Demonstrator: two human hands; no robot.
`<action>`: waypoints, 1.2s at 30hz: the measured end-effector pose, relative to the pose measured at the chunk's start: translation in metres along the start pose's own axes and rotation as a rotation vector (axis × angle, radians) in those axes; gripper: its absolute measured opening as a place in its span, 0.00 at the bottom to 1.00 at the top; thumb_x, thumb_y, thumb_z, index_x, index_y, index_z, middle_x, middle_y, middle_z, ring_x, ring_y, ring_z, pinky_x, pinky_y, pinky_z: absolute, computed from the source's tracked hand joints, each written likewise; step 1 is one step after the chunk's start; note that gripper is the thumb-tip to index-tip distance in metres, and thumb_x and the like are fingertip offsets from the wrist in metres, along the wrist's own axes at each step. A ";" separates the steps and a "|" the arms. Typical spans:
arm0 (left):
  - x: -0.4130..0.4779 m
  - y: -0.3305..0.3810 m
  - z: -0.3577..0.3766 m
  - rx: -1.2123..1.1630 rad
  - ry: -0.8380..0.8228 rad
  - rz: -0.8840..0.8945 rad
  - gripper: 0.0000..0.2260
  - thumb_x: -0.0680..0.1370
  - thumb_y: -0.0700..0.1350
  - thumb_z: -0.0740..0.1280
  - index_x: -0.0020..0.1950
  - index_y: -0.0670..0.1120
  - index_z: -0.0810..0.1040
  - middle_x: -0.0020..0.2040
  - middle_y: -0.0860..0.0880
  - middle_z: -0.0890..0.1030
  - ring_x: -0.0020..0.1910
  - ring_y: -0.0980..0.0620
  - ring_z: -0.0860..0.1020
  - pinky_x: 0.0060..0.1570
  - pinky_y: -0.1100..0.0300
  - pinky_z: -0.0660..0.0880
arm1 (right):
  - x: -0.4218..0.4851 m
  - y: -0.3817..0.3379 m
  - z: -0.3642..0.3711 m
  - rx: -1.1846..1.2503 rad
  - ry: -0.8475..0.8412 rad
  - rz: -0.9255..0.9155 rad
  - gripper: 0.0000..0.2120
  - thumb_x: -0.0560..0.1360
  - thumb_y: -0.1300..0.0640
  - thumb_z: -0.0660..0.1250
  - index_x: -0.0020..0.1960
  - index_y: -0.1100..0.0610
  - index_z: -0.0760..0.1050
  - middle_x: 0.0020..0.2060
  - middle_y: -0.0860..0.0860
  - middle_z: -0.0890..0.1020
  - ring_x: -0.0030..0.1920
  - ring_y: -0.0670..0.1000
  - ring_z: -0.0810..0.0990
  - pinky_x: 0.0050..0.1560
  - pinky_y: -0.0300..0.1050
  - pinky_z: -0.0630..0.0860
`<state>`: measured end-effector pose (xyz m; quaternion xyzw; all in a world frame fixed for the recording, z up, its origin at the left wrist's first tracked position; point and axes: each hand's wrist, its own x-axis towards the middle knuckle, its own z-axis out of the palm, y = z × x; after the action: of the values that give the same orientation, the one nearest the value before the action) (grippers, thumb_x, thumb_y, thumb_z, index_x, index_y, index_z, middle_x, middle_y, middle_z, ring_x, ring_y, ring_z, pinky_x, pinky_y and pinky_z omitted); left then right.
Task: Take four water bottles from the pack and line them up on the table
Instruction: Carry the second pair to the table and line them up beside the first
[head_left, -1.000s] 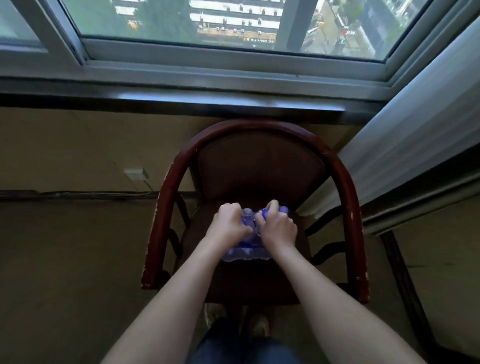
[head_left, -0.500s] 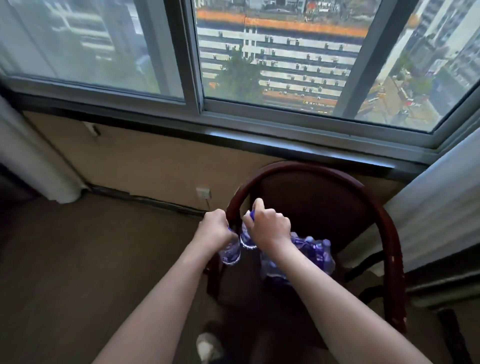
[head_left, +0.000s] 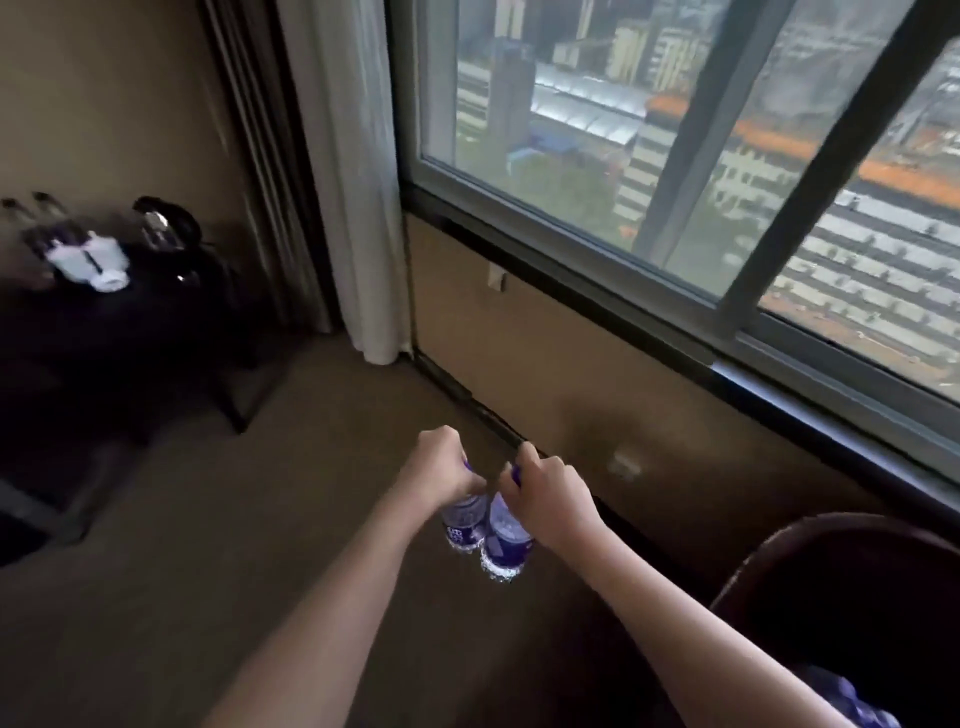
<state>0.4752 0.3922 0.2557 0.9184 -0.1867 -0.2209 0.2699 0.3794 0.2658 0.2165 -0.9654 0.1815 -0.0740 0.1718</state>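
So right now it's the carry leg: the left hand (head_left: 444, 470) has its fingers (head_left: 434, 446) wrapped tight around the neck of 1 clear plastic water bottle with a purple label (head_left: 464, 524), and the right hand (head_left: 548, 488) is clamped the same way on a 2nd clear purple-labelled bottle (head_left: 504, 538), both dangling upright over the brown carpet (head_left: 171, 545) and pretty much touching each other. Judging by the room, the dark tabletop (head_left: 93, 332) off to the far left is where they're headed, and it's well apart from the hands, with a black kettle (head_left: 166, 223) and some white cups (head_left: 91, 260) already crowding it, plus what look like 2 bottles at the back, too blurry to be sure. If I were doing this I'd keep the grip on the necks firm, since thin bottles swing, come in low over a bare bit of the top, and set each base flat before letting go, starting the row away from the kettle so 4 fit in a line. The purple shrink-wrapped pack (head_left: 847, 696) only peeks in at the bottom right, on the dark red wooden armchair (head_left: 831, 566). Compared with half a second back, the view has swung left: the chair has slid out to the corner, the bottles are clear of the pack, and the tabletop has come into sight.
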 end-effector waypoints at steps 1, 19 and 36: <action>0.012 -0.018 -0.021 -0.011 0.025 -0.012 0.13 0.64 0.46 0.76 0.40 0.38 0.82 0.37 0.44 0.83 0.31 0.49 0.78 0.35 0.53 0.80 | 0.019 -0.021 0.008 0.018 -0.011 -0.016 0.12 0.75 0.47 0.57 0.40 0.53 0.58 0.24 0.50 0.69 0.31 0.65 0.78 0.27 0.45 0.59; 0.244 -0.342 -0.343 -0.152 0.249 -0.478 0.13 0.60 0.49 0.77 0.33 0.41 0.82 0.27 0.52 0.79 0.26 0.57 0.76 0.23 0.63 0.69 | 0.406 -0.392 0.191 0.218 -0.315 -0.394 0.10 0.75 0.47 0.59 0.42 0.52 0.62 0.29 0.48 0.73 0.31 0.56 0.76 0.28 0.45 0.68; 0.482 -0.576 -0.541 -0.298 0.402 -0.532 0.08 0.66 0.44 0.75 0.39 0.46 0.78 0.35 0.47 0.80 0.35 0.51 0.80 0.33 0.54 0.78 | 0.685 -0.664 0.347 -0.211 -0.444 -0.773 0.12 0.79 0.52 0.57 0.59 0.57 0.68 0.48 0.53 0.72 0.30 0.47 0.67 0.27 0.40 0.64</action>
<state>1.2795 0.8453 0.1851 0.9105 0.1500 -0.1232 0.3650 1.2992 0.6949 0.1871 -0.9669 -0.2270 0.0949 0.0672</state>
